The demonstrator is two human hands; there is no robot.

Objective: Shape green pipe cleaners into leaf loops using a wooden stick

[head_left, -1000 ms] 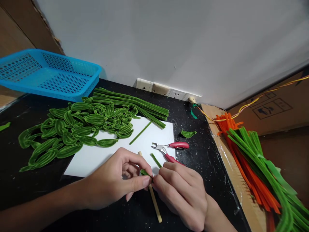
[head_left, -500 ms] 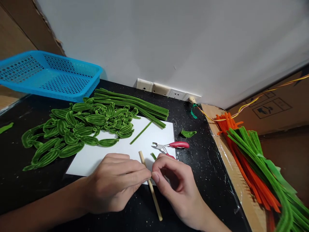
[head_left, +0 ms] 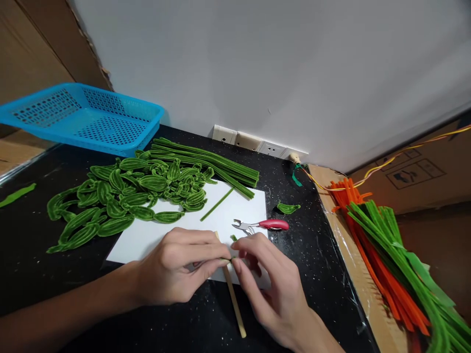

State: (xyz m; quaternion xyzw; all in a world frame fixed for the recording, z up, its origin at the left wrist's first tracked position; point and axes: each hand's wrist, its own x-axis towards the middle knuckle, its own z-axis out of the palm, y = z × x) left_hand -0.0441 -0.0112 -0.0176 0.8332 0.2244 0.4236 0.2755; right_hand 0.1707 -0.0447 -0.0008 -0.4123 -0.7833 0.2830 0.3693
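Observation:
My left hand (head_left: 184,264) is closed in a pinch on a short green pipe cleaner (head_left: 223,259), mostly hidden by the fingers. Close against its tip is the thumb of my right hand (head_left: 270,287), while the right index finger stands a little apart from that thumb. Beneath both hands a thin wooden stick (head_left: 234,306) lies slanting across the edge of a white sheet (head_left: 138,239). Just beyond the right hand lie nippers with red handles (head_left: 272,224), partly covered by the fingers. A single green pipe cleaner (head_left: 217,204) rests on the sheet.
A pile of green leaf-shaped pipe cleaner pieces (head_left: 121,196) spreads left, with a straight green bundle (head_left: 206,159) behind. A blue basket (head_left: 110,125) stands back left. One green piece (head_left: 288,208) lies right, near orange strips (head_left: 386,284) and green strips (head_left: 401,255) on cardboard.
The right index finger has lifted from the thumb, and a bit of green now shows between the hands. The whole view has shifted slightly.

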